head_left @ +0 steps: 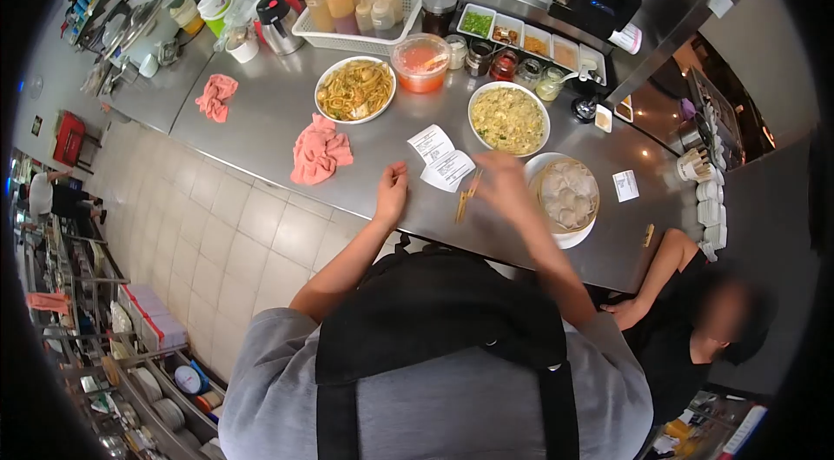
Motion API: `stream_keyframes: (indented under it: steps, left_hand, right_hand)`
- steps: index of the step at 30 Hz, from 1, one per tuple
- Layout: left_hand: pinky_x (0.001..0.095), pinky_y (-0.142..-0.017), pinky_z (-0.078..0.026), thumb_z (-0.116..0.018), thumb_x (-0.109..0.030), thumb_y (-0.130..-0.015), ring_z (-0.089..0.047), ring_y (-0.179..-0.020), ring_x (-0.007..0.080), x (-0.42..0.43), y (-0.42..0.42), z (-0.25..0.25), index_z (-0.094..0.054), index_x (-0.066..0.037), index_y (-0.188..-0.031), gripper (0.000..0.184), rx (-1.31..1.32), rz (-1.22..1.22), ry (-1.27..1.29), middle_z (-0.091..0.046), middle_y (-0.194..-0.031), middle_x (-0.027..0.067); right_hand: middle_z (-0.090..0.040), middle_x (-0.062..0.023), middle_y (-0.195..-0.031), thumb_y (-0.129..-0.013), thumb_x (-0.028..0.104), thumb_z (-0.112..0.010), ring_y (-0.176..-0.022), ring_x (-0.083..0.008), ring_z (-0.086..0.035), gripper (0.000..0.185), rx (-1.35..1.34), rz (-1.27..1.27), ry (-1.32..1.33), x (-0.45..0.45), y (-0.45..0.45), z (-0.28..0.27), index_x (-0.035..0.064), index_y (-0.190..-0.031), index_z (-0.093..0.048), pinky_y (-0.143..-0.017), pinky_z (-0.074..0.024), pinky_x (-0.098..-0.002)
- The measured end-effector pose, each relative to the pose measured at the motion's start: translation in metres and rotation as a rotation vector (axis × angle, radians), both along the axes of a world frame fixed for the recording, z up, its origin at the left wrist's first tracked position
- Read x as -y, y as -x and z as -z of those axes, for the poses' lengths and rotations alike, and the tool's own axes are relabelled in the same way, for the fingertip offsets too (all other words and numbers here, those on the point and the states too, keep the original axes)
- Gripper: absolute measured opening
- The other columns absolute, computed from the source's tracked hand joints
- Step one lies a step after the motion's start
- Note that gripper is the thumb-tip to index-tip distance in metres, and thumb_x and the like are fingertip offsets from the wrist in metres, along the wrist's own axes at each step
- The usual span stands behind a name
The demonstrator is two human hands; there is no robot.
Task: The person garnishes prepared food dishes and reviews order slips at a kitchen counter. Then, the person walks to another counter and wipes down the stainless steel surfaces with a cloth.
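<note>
My left hand (393, 192) rests at the counter's front edge, fingers loosely bent with nothing visible in them. Two printed paper slips (441, 158) lie between my hands. My right hand (506, 191), slightly blurred, has its fingertips at a wooden clothespin (474, 182), which it appears to pinch. Another clothespin (461, 207) lies just below on the steel. Right of my right hand, a bamboo steamer of dumplings (569, 193) sits on a white plate (566, 239). Beyond the hand stands a bowl of fried rice (509, 119); a bowl of noodles (355, 90) is farther left.
Pink cloths (321, 150) lie on the left counter. A basket of bottles (352, 41), a tub of red liquid (420, 63), jars and a topping tray (530, 40) line the back. Another slip (625, 185) lies right. A co-worker (686, 321) is at the right corner.
</note>
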State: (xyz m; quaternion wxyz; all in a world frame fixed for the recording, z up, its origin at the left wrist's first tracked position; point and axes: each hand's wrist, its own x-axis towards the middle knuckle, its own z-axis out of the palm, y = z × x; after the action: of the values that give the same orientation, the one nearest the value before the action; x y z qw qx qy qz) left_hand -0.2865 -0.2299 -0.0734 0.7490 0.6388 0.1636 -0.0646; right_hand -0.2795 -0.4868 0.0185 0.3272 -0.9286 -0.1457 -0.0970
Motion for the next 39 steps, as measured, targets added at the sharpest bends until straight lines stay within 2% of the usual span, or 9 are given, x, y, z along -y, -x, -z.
stream_keyframes:
  steps: [2,5,8,13,16,22,28,32,39]
  left_hand:
    - [0.0251,-0.074,-0.044,-0.051,-0.016,-0.092,-0.051,-0.086,0.0118,0.004,0.001,-0.013,-0.049,-0.004,-0.123,0.033,0.132,0.006,-0.076,-0.054,-0.108,0.0043]
    - [0.0260,-0.076,-0.045,-0.054,-0.018,-0.091,-0.051,-0.090,0.0123,0.000,0.004,-0.011,-0.049,-0.005,-0.124,0.036,0.192,0.053,-0.076,-0.054,-0.108,0.0049]
    - [0.0319,-0.090,-0.043,-0.058,-0.019,-0.090,-0.050,-0.108,0.0193,-0.002,0.016,-0.038,-0.044,-0.002,-0.130,0.046,0.166,0.108,-0.071,-0.050,-0.125,0.0125]
    - [0.0331,-0.089,-0.042,-0.063,-0.039,-0.090,-0.046,-0.113,0.0209,-0.006,0.029,-0.078,-0.017,-0.014,-0.144,0.075,-0.180,0.126,0.216,-0.042,-0.131,0.0109]
    - [0.0327,-0.082,-0.045,-0.060,-0.044,-0.090,-0.049,-0.109,0.0208,-0.003,0.033,-0.087,-0.013,-0.018,-0.144,0.076,0.017,0.135,0.322,-0.045,-0.126,0.0099]
    - [0.0480,-0.082,-0.053,-0.049,0.002,-0.081,-0.058,-0.106,0.0325,-0.014,0.037,-0.091,-0.014,-0.017,-0.143,0.073,-0.078,0.182,0.727,-0.047,-0.123,0.0165]
    - [0.0426,-0.082,-0.054,-0.050,0.004,-0.078,-0.059,-0.105,0.0313,-0.016,0.055,-0.043,-0.013,-0.016,-0.146,0.080,-0.221,0.247,0.619,-0.044,-0.127,0.0200]
    - [0.0462,-0.090,-0.052,-0.047,0.007,-0.084,-0.053,-0.115,0.0341,-0.028,0.070,-0.038,-0.023,-0.013,-0.144,0.068,-0.266,0.291,0.766,-0.047,-0.130,0.0208]
    - [0.0367,-0.094,-0.051,-0.050,0.005,-0.089,-0.055,-0.114,0.0283,-0.047,0.079,-0.052,-0.027,-0.009,-0.143,0.061,-0.185,0.136,0.762,-0.047,-0.133,0.0201]
  right_hand:
    - [-0.043,-0.0113,-0.136,-0.069,0.024,-0.077,-0.128,-0.0308,-0.037,0.055,0.080,-0.101,0.415,-0.045,-0.001,0.031,0.0115,-0.120,-0.061,-0.107,-0.0234,-0.0530]
    - [-0.052,-0.0081,-0.125,-0.072,0.022,-0.074,-0.122,-0.0279,-0.043,0.041,0.174,-0.062,0.511,-0.065,-0.015,0.053,0.0145,-0.111,-0.065,-0.109,-0.0212,-0.0536]
    - [-0.059,-0.0045,-0.110,-0.077,0.020,-0.070,-0.113,-0.0243,-0.050,0.027,0.040,-0.052,0.453,-0.071,-0.016,0.036,0.0156,-0.104,-0.068,-0.106,-0.0274,-0.0504]
    - [-0.060,-0.0044,-0.100,-0.081,0.025,-0.067,-0.099,-0.0246,-0.056,0.024,0.074,-0.215,-0.091,-0.090,0.007,-0.015,0.0129,-0.102,-0.067,-0.088,-0.0440,-0.0393]
    - [-0.060,-0.0050,-0.101,-0.080,0.027,-0.068,-0.100,-0.0262,-0.055,0.033,0.066,-0.236,-0.074,-0.102,0.026,-0.033,0.0136,-0.110,-0.064,-0.086,-0.0448,-0.0387]
    - [-0.060,-0.0108,-0.118,-0.081,0.026,-0.069,-0.106,-0.0288,-0.054,0.054,-0.010,-0.278,-0.068,-0.092,0.072,-0.048,0.0097,-0.130,-0.054,-0.090,-0.0438,-0.0378]
    - [-0.062,-0.0046,-0.108,-0.093,0.018,-0.059,-0.098,-0.0142,-0.058,0.026,-0.091,0.371,-0.722,-0.033,0.126,0.003,0.0072,-0.116,-0.061,-0.080,-0.0499,-0.0291]
    - [-0.057,-0.0063,-0.092,-0.096,0.017,-0.052,-0.076,-0.0139,-0.060,0.027,-0.126,0.985,-1.242,0.030,0.159,0.047,0.0026,-0.119,-0.051,-0.065,-0.0535,-0.0267]
    - [-0.059,-0.0140,-0.094,-0.096,0.013,-0.046,-0.078,-0.0218,-0.065,0.024,-0.313,0.944,-1.460,0.088,0.149,0.079,-0.0045,-0.113,-0.043,-0.069,-0.0586,-0.0303]
